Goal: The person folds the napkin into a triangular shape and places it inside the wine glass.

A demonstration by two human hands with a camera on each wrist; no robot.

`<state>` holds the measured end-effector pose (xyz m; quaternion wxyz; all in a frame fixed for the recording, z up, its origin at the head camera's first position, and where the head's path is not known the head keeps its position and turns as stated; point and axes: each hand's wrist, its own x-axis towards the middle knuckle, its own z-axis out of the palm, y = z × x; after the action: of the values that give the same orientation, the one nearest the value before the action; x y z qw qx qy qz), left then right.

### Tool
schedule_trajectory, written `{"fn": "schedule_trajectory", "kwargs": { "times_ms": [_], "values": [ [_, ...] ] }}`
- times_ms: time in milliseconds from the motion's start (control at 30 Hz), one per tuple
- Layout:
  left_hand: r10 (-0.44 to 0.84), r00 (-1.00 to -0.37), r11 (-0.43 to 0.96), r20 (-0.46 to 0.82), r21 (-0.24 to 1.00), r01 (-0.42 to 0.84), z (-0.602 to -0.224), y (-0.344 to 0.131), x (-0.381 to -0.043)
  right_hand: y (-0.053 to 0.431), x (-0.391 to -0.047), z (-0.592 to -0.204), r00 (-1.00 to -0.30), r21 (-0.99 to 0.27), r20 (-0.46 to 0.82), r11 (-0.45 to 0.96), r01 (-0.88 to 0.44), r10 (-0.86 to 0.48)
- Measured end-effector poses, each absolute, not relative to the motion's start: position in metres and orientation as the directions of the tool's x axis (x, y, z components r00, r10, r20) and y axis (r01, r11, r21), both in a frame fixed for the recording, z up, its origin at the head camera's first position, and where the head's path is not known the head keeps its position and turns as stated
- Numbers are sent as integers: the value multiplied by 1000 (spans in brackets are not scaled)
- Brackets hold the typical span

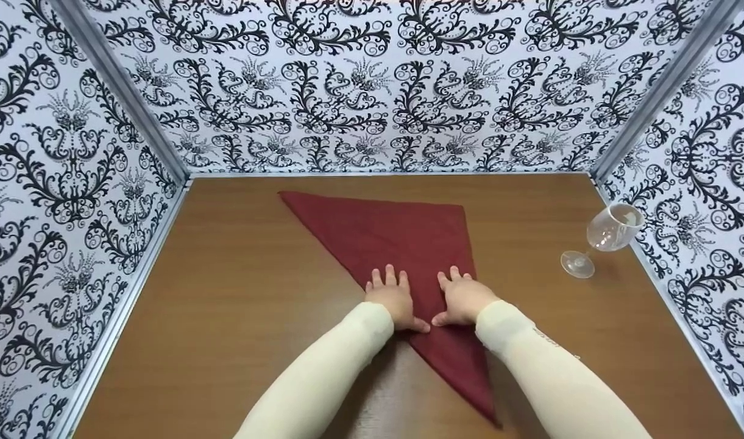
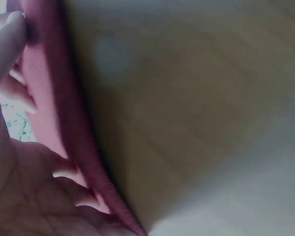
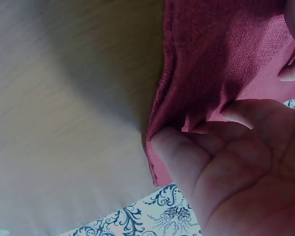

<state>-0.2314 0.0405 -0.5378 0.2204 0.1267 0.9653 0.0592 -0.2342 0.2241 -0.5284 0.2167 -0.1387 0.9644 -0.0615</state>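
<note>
A dark red cloth napkin (image 1: 396, 235), folded into a triangle, lies flat on the wooden table. Its long slanting edge runs from the far left down to a point near the front. My left hand (image 1: 393, 303) rests on the napkin by that slanting edge, fingers spread. Beside it, my right hand (image 1: 463, 299) lies on the napkin near its right edge, also with fingers spread. The two thumbs almost meet over the cloth. In the left wrist view the napkin's folded edge (image 2: 83, 132) passes under the fingers; the right wrist view shows layered cloth edges (image 3: 162, 98) by the hand.
A clear stemmed wine glass (image 1: 612, 228) is at the right of the table (image 1: 237, 292), apart from the napkin. Black-and-white patterned walls (image 1: 347, 91) with grey metal corner strips enclose the back and both sides.
</note>
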Motion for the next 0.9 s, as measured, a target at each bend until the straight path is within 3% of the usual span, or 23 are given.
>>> {"fn": "schedule_trajectory", "kwargs": {
  "times_ms": [167,367,900],
  "values": [
    [270,-868,961,-417,167,219,-546,37,-233,225,-243,-520,-860,-141,-403,950,-278,-312],
    [268,-849,961,-455,187,203,-545,36,-236,235,-253,-519,-847,-188,-407,939,-287,-341],
    [269,-839,961,-472,195,197,-520,44,-225,231,-246,-524,-858,-171,-388,942,-290,-335]
  ]
}}
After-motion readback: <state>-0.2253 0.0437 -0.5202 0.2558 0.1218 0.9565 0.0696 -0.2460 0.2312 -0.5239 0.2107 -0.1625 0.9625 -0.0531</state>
